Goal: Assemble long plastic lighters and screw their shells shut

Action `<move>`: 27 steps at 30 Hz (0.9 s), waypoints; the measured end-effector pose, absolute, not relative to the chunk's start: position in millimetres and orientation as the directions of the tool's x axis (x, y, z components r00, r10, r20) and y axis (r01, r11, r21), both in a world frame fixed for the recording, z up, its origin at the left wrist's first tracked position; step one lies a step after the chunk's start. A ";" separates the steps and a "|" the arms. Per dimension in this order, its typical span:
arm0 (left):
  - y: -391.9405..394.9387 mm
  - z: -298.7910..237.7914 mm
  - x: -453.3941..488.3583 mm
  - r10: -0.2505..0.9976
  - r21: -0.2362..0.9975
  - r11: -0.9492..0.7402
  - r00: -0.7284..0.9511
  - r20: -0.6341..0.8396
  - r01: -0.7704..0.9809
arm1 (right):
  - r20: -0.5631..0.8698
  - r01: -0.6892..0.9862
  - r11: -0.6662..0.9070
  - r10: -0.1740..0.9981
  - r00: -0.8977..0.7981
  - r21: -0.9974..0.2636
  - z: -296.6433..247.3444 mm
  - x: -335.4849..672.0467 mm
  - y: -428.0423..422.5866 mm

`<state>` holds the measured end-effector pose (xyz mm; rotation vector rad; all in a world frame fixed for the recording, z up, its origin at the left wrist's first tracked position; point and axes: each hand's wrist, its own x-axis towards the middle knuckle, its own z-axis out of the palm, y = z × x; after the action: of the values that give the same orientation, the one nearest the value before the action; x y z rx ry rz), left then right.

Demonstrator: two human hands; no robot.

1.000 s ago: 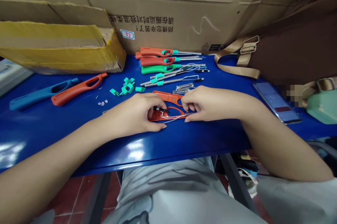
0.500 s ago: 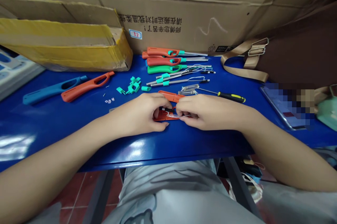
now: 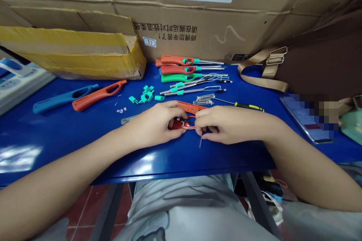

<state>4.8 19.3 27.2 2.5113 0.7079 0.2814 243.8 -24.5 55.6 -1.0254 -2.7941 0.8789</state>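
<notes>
Between my hands lies an orange lighter casing half (image 3: 178,124), its inside facing up. A small black igniter piece (image 3: 184,120) with white wires (image 3: 189,127) sits in it. My left hand (image 3: 165,120) is closed around the casing's left end, thumb on the near edge, fingertips by the igniter. At the casing's right part, my right hand (image 3: 216,124) is closed in a pinch; a thin greyish tube (image 3: 200,141) sticks out below its fingers. The fingers hide the wires' right ends. Just behind lies another orange casing half (image 3: 188,107), partly covered by my right hand.
Assembled lighters (image 3: 178,60) and metal lighter rods (image 3: 186,92) lie at the back. Nearby are clear fuel tanks (image 3: 204,99), a screwdriver (image 3: 249,106) and turquoise plastic parts (image 3: 145,95). Blue (image 3: 65,99) and orange (image 3: 98,95) casings rest left, a phone (image 3: 307,120) right.
My right hand has turned slightly and shifted a little right; a thin tube now points down from its fingers. The casing's loop shows more. The whole view has shifted slightly.
</notes>
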 end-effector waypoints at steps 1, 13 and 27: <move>19.1 25.8 5.0 0.538 0.523 -0.735 0.840 0.063 0.432 | -0.174 0.591 0.619 0.600 -0.781 -0.517 56.1 244.6 -24.7; 10.9 23.1 5.0 0.560 0.498 -0.731 0.827 0.045 0.468 | 0.136 0.768 0.553 0.830 -0.541 -0.322 45.1 250.5 -9.7; 10.0 24.4 4.3 0.586 0.453 -0.736 0.809 0.055 0.503 | 0.086 0.897 0.425 0.905 -0.417 -0.120 43.8 262.7 0.8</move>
<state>4.3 10.0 24.4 2.5718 0.8150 0.2702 262.7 0.8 43.8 -1.6123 -2.5329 0.0830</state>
